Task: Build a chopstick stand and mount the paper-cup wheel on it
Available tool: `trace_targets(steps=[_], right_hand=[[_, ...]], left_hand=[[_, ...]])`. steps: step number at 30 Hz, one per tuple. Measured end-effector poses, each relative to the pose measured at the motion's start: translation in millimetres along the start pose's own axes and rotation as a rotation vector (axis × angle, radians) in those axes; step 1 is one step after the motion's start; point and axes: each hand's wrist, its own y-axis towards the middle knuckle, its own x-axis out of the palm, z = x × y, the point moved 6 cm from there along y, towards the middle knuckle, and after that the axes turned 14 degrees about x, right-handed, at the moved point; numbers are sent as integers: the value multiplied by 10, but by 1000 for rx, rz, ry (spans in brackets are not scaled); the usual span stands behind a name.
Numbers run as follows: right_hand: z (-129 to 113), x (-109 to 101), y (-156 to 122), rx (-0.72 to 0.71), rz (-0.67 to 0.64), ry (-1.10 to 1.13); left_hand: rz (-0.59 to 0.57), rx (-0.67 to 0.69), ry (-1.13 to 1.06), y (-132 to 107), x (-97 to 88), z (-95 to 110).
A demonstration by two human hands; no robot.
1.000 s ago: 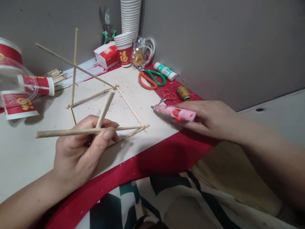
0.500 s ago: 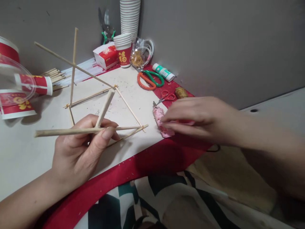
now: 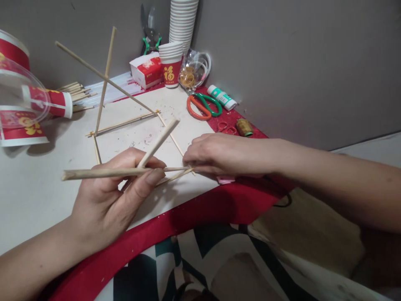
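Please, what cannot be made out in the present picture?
All in the head view:
Whether the right hand grips the stick frame: its own back hides this.
Part of the stick frame: covered by the left hand.
Pink object: mostly hidden by the right hand.
Small red scissors: blades hidden, same hand.
Tall cup stack: top cut off by upper edge.

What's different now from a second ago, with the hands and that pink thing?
The right hand let go of the pink tool and moved left to a corner of the stick frame. The left hand still holds the frame.
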Motion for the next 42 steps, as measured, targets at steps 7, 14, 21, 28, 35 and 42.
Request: trace_targets(steps=[7,14,21,28,35,42], right_hand=[[47,-5,89,59,-113,74],[40,1,145,58,-165,134],[41,14,147,86,-195,132],[103,44,166,68,-193,156],[86,36,169,100,-209,153],[79,10,160,111,-197,127]], left_hand=[[11,-34,20,-28,15,-38],[43,-44,24,-46,24,-54],[38,-45,33,-38,24,-58],[-13,-12,-5,16,23,-46],[-83,-58,-27,21,63,-38],[-112,-90,-11,23,44,-111]])
